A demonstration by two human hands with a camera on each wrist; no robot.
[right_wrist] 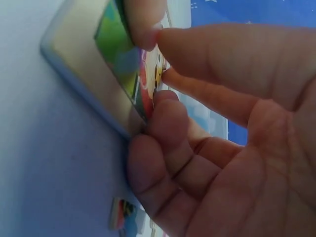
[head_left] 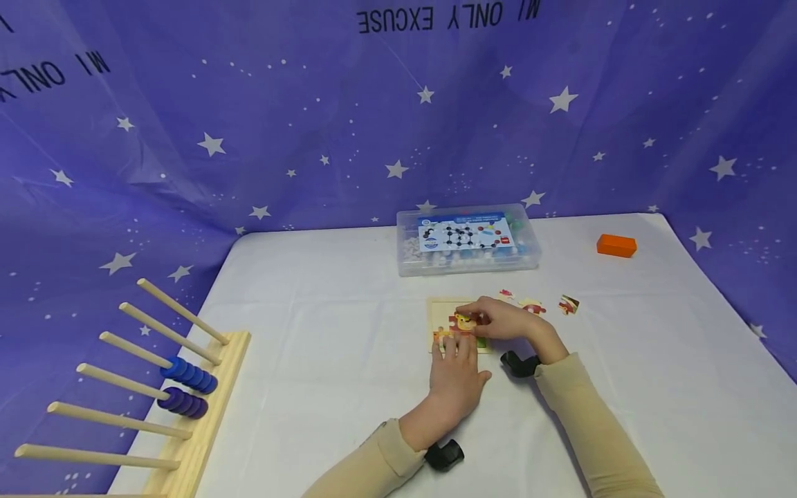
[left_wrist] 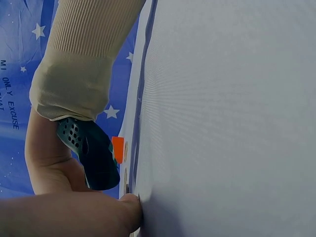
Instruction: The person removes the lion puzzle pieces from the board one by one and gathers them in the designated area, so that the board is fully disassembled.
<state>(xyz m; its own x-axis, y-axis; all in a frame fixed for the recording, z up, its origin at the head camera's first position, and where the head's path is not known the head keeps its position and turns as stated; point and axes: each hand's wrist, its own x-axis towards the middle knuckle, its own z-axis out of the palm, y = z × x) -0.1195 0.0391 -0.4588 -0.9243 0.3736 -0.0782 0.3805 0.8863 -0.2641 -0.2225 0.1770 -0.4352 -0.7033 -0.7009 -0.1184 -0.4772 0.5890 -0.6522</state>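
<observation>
A square wooden jigsaw puzzle board (head_left: pixel 437 308) lies on the white table, partly filled with a colourful animal picture. My left hand (head_left: pixel 457 380) rests on its near edge with fingers extended over the pieces. From the right, my right hand (head_left: pixel 507 321) reaches over the board, thumb and index finger at opposite sides of a puzzle piece (head_left: pixel 463 321) with a yellow animal face. In the right wrist view, the other fingers (right_wrist: pixel 168 123) curl by the board's edge, and the thumb tip meets a left fingertip. The fingers hide part of the picture.
Loose puzzle pieces (head_left: pixel 569 305) lie right of the board. Behind it sits a clear plastic case (head_left: pixel 470 266) of small parts. An orange block (head_left: pixel 616 245) stands at the back right, and a wooden bead rack (head_left: pixel 214 408) at the left. Each wrist wears a black device (head_left: pixel 445 455).
</observation>
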